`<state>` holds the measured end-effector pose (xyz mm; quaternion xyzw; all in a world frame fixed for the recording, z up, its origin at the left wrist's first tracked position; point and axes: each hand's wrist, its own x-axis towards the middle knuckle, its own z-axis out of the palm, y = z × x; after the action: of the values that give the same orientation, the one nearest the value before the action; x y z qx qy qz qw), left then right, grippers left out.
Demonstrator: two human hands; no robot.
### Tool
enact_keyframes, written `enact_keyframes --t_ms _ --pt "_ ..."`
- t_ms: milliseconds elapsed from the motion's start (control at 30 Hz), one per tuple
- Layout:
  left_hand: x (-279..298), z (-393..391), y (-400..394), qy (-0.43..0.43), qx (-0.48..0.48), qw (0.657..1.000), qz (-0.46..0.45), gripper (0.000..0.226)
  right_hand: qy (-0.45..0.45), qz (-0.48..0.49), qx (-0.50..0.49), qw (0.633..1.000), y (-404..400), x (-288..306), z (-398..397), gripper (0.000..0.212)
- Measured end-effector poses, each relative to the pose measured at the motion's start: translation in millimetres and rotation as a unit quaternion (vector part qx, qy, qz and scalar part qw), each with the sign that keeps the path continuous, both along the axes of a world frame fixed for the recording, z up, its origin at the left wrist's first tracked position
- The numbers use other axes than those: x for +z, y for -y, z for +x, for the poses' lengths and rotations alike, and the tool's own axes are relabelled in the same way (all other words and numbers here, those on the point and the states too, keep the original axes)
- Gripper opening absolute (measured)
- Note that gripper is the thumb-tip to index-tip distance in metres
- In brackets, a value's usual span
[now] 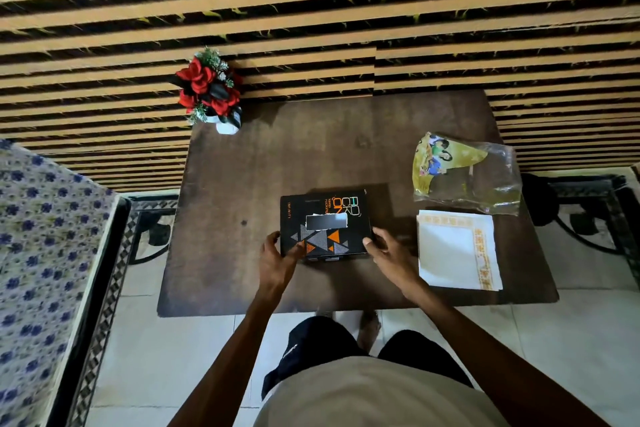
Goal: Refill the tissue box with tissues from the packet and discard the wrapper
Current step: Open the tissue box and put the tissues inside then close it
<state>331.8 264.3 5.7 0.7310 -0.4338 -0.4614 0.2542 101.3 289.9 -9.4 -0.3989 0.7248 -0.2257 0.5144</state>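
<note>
Left to right: patterned bed (38, 253) at the far left, off the work area. Flower pot (214, 94) on the desk's (242, 270) back-left corner, not involved. Left hand (277, 262) is at the near-left corner of the tissue box (325, 224), fingers curled against its side and thumb on the top edge, a light grip on the box rather than a full clamp. Box sits flat mid-desk, near the front edge, dispensing slot (326, 221) facing up; slot looks dark, no tissue poking out, so I'd judge it not refilled yet, though the inside can't be seen. Right hand (389, 250) is at the box's near-right corner, fingertips touching the side, palm loose and mostly open, holding nothing else. Further right, the tissue stack (459, 250) lies bare on the desk, white with an orange border, well apart from the box. Just behind it, touching or nearly so, is the wrapper (465, 173), crumpled clear plastic with a yellow printed panel, looks emptied. Status as I read it: packet opened and tissues out = done. Left: open the box, load the stack, close it up, bin the wrapper. No bin in view. Roughly a third done.
</note>
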Motion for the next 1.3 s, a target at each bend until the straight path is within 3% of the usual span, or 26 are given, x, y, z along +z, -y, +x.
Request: enact_keyframes --t_ms 67,167,333,500,667,767,833,900,1000,1100,1200,1300 --pt "0.6 -3.2 9.7 0.120 -0.080 0.987 -0.076 0.082 -0.008 -0.012 -0.033 0.999 10.0 1.3 -3.5 0.040" --pt "3.2 -15.9 30.6 0.244 -0.284 0.915 -0.149 0.102 -0.025 -0.021 -0.087 0.996 28.8 1.8 -11.8 0.028" --pt "5.2 -48.6 58.6 0.299 -0.489 0.811 -0.115 0.121 0.025 -0.003 -0.107 0.994 43.4 4.6 -15.6 0.025" --pt "0.0 -54.5 69.3 0.321 -0.532 0.779 -0.087 0.126 -0.003 0.001 -0.104 0.995 49.5 -1.4 -12.8 0.021" --pt "0.2 -46.9 72.1 0.322 -0.543 0.771 -0.088 0.125 -0.174 -0.059 -0.037 0.982 52.9 7.6 -12.1 0.020" --pt "1.5 -47.7 73.5 0.319 -0.544 0.771 -0.089 0.123 -0.264 -0.064 -0.045 0.961 45.3 8.2 -28.3 0.024" --pt "2.4 -49.7 73.2 0.319 -0.546 0.770 -0.084 0.122 -0.276 -0.065 -0.019 0.959 36.4 2.4 -43.1 0.027" --pt "2.6 -53.6 72.3 0.293 -0.533 0.789 -0.081 0.113 -0.260 -0.020 0.010 0.965 28.9 -1.7 -47.5 0.028" --pt "4.8 -62.8 70.8 0.237 -0.489 0.830 -0.126 0.074 -0.258 0.007 0.012 0.966 27.1 -6.5 -35.8 0.033" --pt "4.7 -78.4 69.2 0.241 -0.479 0.829 -0.158 0.043 -0.240 0.039 0.056 0.968 27.6 -16.9 -26.3 0.038" --pt "4.3 -94.7 66.8 0.288 -0.491 0.813 -0.125 0.043 -0.229 0.041 0.087 0.969 30.0 -16.7 -31.3 0.034" --pt "-1.5 -107.0 63.8 0.341 -0.506 0.787 -0.092 0.064 -0.280 -0.021 -0.003 0.960 28.1 -4.3 -58.1 0.029"
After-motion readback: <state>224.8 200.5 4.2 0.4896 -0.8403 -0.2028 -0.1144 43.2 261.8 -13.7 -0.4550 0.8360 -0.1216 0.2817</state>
